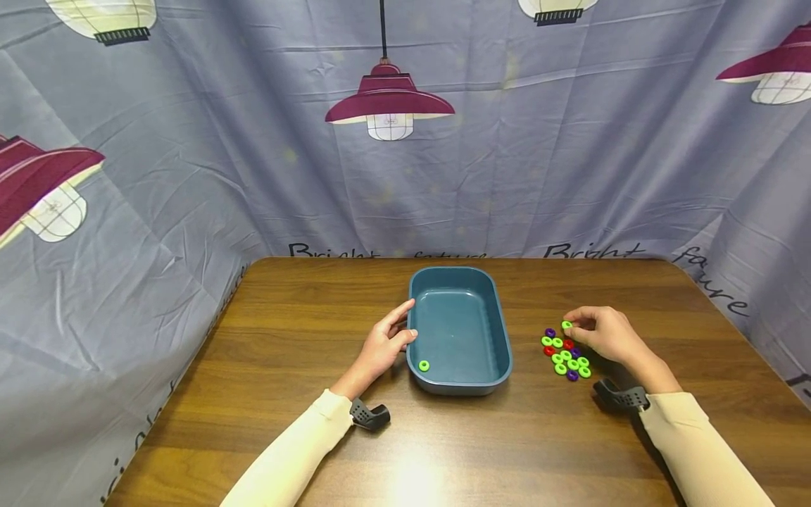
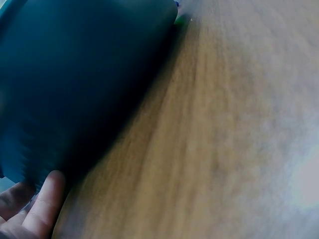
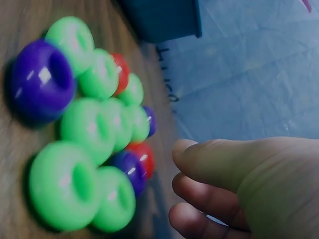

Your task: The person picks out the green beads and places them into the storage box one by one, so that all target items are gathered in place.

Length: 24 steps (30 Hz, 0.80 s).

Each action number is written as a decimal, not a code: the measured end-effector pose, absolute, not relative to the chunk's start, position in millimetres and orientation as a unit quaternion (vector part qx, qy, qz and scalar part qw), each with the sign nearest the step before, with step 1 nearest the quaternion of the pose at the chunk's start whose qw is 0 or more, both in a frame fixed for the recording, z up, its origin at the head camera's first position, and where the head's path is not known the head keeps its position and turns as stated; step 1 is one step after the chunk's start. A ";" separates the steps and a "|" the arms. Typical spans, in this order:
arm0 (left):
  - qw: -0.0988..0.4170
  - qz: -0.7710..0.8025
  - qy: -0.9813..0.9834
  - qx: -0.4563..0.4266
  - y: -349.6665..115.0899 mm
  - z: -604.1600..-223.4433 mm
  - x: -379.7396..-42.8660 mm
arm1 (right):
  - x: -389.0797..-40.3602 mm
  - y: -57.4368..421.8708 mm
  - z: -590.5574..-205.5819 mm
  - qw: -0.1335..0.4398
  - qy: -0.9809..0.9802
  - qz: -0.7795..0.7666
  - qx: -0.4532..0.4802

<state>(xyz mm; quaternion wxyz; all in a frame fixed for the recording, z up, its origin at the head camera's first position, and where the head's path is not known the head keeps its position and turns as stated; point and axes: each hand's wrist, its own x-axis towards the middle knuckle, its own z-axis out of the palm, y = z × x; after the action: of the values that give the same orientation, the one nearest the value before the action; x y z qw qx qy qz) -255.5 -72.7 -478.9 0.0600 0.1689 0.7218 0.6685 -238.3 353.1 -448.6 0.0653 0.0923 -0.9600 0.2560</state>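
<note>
A dark teal rectangular tub (image 1: 453, 331) stands on the table, with one green ring (image 1: 424, 365) on its floor near the front left corner. My left hand (image 1: 383, 345) holds the tub's left wall, thumb at the rim and fingers against the outside. In the left wrist view its fingers (image 2: 47, 201) touch the tub's side. To the right of the tub, my right hand (image 1: 605, 331) pinches a green ring (image 1: 567, 325) between thumb and fingertips at the far edge of a group of rings. That ring is hidden in the right wrist view.
Several loose rings lie close together on the wooden table (image 1: 304, 317), among them green rings (image 1: 573, 364), red rings (image 1: 549, 351) and purple rings (image 1: 572, 376). A grey-blue curtain (image 1: 279, 141) printed with lamps hangs behind the table and along its sides.
</note>
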 end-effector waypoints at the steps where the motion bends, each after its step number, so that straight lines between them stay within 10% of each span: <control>1: 0.061 0.669 0.721 0.170 -72.5 -479.0 -255.6 | -238.0 352.0 -446.8 0.069 -0.959 0.257 0.093; 24: 0.066 0.666 0.726 0.160 -72.5 -474.8 -253.9 | -228.4 294.8 -399.8 0.113 -0.937 0.288 0.163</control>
<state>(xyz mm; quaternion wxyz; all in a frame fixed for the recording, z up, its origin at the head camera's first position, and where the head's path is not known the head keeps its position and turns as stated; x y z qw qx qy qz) -253.9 -72.5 -474.8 0.0661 0.1600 0.7255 0.6661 -228.4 294.8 -399.8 0.1125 0.1630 -0.9369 0.2879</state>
